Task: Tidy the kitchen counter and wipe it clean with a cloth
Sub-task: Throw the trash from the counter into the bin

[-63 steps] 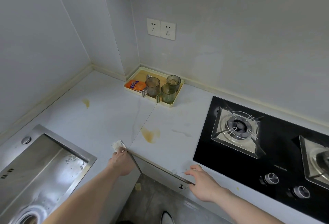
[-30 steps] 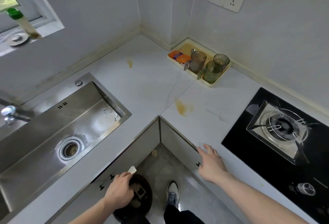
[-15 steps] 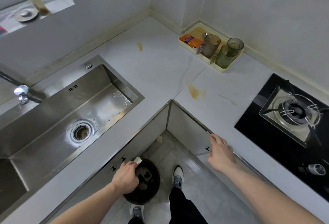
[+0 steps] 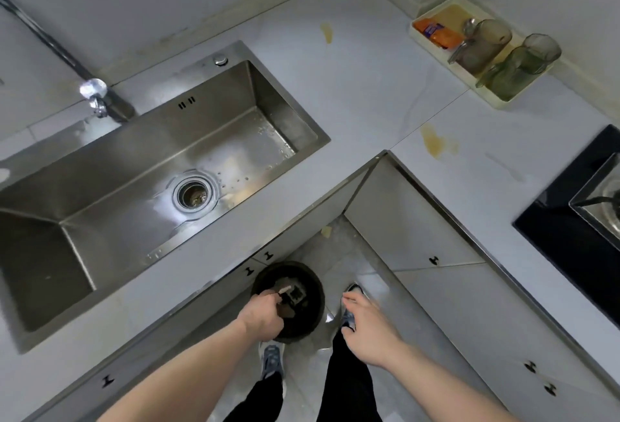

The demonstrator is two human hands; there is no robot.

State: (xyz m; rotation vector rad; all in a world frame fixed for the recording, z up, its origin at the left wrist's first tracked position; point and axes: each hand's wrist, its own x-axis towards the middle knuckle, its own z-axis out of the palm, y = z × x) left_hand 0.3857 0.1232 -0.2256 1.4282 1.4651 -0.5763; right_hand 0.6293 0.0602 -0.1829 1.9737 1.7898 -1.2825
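Note:
My left hand (image 4: 263, 316) is down over a round black bin (image 4: 302, 290) on the floor, fingers closed on a small pale scrap (image 4: 284, 289) held just inside the bin's mouth. To the right of the bin, my right hand (image 4: 365, 327) hangs with fingers apart and nothing in it. The white L-shaped counter (image 4: 362, 86) carries a brown stain (image 4: 434, 143) near its inner corner and a smaller yellow stain (image 4: 327, 32) further back. No cloth is in view.
A steel sink (image 4: 151, 180) with a tap (image 4: 94, 92) fills the left. A cream tray (image 4: 419, 23) with an orange packet (image 4: 437, 33) and three glass mugs (image 4: 486, 49) sits in the back corner. A black gas hob (image 4: 570, 220) lies at right. Cabinet doors (image 4: 412, 220) flank my feet.
My left hand carried the scrap from the counter edge down into the bin's mouth. My right hand left the counter edge and dropped beside the bin. My view tilted down.

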